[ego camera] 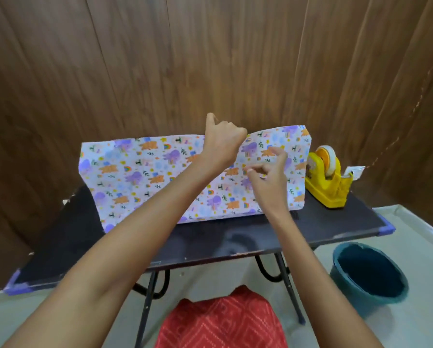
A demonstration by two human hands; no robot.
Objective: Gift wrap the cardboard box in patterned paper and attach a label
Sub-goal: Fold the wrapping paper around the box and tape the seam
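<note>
Seemingly early on, the left hand (pixel 223 141) is gripping the top edge of the patterned paper (pixel 140 172), upright on the worktop (pixel 210 242) and hiding any box, while the right hand (pixel 268 177) is hovering with curled fingers, pinching something or nothing, I cannot tell; taping and labelling remain.

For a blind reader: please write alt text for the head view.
A left hand grips the top edge of a colourful patterned paper sheet on a black table; the right hand hovers before it. A yellow tape dispenser stands beside.
</note>
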